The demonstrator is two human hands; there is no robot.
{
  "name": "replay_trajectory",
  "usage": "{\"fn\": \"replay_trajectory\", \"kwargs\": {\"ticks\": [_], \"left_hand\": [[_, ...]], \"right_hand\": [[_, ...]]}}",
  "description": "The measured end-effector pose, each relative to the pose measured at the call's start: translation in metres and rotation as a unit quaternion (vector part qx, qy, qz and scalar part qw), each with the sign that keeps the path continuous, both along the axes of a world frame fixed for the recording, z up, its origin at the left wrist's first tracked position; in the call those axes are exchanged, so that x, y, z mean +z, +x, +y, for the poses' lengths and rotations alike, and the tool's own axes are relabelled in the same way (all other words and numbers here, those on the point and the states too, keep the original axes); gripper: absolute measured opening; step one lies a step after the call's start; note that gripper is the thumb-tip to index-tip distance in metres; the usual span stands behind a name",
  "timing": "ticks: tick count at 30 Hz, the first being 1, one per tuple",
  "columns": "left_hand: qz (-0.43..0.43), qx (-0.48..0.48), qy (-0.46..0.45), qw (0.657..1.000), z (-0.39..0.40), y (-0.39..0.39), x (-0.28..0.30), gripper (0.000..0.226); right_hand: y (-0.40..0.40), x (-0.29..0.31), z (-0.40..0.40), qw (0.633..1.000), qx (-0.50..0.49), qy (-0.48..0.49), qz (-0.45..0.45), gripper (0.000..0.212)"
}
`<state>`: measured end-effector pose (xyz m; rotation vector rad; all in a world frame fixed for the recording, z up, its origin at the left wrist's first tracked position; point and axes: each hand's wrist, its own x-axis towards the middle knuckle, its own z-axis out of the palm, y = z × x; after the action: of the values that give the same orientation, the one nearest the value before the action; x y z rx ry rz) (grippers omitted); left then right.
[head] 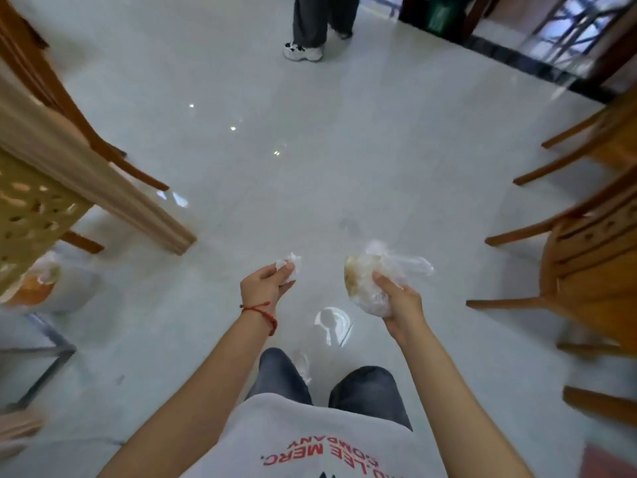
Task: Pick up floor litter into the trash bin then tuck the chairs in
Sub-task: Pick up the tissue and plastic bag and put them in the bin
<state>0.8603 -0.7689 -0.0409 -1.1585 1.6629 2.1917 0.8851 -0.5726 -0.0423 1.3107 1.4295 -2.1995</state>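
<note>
My left hand [265, 286] pinches a small crumpled white tissue [291, 265] between thumb and fingers. My right hand [400, 300] grips a clear plastic bag [379, 270] with yellowish food scraps inside. Both hands are held out above the pale tiled floor [275, 188]. A trash bin [51, 288] lined with a plastic bag stands at the left, partly hidden under a table. Wooden chairs [593, 270] stand pulled out on the right.
A light wooden table leg [138, 208] and a carved panel slant across the left. Another person's legs and white shoes [305, 51] stand on the floor ahead. A metal frame [44, 360] lies low at the left. A dark threshold [534, 63] runs at the upper right.
</note>
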Motion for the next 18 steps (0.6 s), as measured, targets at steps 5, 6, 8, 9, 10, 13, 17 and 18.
{"fn": "replay_trajectory", "kwargs": {"ticks": [5,6,8,9,10,13,17,18], "left_hand": [[-0.004,-0.09,0.007,0.996,0.037,-0.037,-0.005,0.031],[-0.007,-0.103,0.013,0.995,0.046,-0.044,-0.007,0.03],[-0.013,-0.129,0.017,0.991,0.065,-0.059,-0.011,0.029],[-0.016,-0.141,0.016,0.99,0.075,-0.067,-0.013,0.03],[-0.017,-0.15,0.015,0.988,0.084,-0.075,-0.015,0.032],[-0.02,-0.172,0.01,0.985,0.111,-0.101,-0.022,0.033],[-0.025,-0.184,0.004,0.983,0.149,-0.146,-0.029,0.031],[-0.027,-0.188,0.001,0.982,0.16,-0.16,-0.029,0.029]], "right_hand": [[0.0,-0.002,0.031,0.996,-0.093,0.012,-0.009,0.04],[-0.001,-0.003,0.038,0.994,-0.111,0.014,-0.01,0.039],[-0.005,-0.006,0.054,0.989,-0.147,0.019,-0.009,0.033],[-0.009,-0.008,0.061,0.987,-0.161,0.023,-0.01,0.029],[-0.014,-0.01,0.069,0.985,-0.173,0.026,-0.012,0.026],[-0.038,-0.016,0.091,0.981,-0.193,0.025,-0.021,0.03],[-0.084,-0.021,0.125,0.981,-0.195,0.014,-0.011,0.033],[-0.097,-0.021,0.135,0.98,-0.196,0.014,-0.009,0.033]]}}
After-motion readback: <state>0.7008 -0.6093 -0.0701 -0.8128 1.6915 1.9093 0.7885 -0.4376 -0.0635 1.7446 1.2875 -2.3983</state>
